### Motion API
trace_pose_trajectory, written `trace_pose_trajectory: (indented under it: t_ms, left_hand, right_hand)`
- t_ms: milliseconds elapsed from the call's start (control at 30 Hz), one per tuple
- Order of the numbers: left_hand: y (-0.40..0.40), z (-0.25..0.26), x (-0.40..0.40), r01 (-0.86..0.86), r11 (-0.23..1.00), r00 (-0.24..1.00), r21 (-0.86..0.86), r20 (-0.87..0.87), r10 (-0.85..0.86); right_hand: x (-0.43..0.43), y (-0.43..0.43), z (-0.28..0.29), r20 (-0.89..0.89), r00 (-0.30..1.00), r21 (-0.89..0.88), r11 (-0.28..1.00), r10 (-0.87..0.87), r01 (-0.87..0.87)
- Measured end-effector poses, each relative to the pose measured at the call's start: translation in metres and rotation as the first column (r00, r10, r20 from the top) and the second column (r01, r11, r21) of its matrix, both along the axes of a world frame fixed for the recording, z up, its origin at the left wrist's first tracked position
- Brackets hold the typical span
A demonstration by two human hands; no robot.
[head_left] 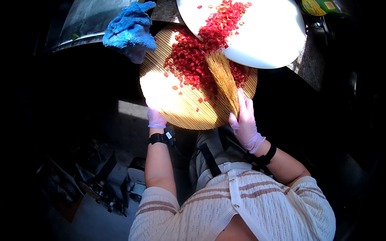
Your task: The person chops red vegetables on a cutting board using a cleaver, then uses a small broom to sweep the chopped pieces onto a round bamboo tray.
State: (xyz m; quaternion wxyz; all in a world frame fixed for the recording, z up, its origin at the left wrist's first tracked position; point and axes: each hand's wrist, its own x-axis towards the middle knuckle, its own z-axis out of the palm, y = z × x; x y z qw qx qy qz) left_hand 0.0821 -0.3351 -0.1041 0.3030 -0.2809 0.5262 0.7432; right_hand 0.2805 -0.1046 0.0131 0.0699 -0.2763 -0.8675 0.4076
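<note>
A round, ridged tray (181, 113), apparently bamboo or wood, lies in front of me, heaped with chopped red chillies (193, 64). Its left rim is at my gloved left hand (156, 117), whose fingers are hidden beneath it. My right hand (245, 120), in a thin pinkish glove, grips the narrow end of a straw-coloured bristle brush (224, 79). The bristle ends touch the chillies where the tray passes under the edge of a round white board (265, 33). More chopped chillies lie in a band across this board.
A crumpled blue cloth (129, 30) hangs at the upper left, beside a framed glass or metal panel (90, 18). A speckled stone counter (310, 60) shows beneath the white board. At the upper right lies a green bottle with a yellow label (319, 6). Pots (105, 195) stand low at the left.
</note>
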Motion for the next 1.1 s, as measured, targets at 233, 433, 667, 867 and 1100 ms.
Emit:
trace_pose_trajectory:
  t_ms: [233,433,667,867,1100]
  left_hand:
    - [-0.008,-0.017,-0.002,-0.069,0.985,0.994,0.156,0.091,0.055]
    - [-0.009,-0.016,-0.002,-0.077,0.983,0.994,0.170,0.089,0.062]
    - [-0.007,-0.013,-0.002,-0.095,0.978,0.990,0.187,0.119,0.073]
    - [-0.010,-0.014,-0.003,-0.078,0.984,0.994,0.157,0.090,0.064]
    - [-0.010,-0.016,-0.004,-0.052,0.985,0.998,0.167,0.051,0.044]
  right_hand:
    - [0.006,-0.004,0.000,0.055,0.998,-0.014,0.999,0.040,-0.039]
    - [0.007,-0.011,0.003,0.140,0.987,-0.068,0.995,0.081,-0.072]
    - [0.018,-0.005,0.018,0.238,0.956,-0.024,0.985,0.170,-0.169]
    - [0.011,0.047,0.047,0.050,0.985,0.052,0.985,0.162,-0.165]
    - [-0.060,0.195,0.022,-0.177,0.984,0.032,0.999,-0.038,0.044]
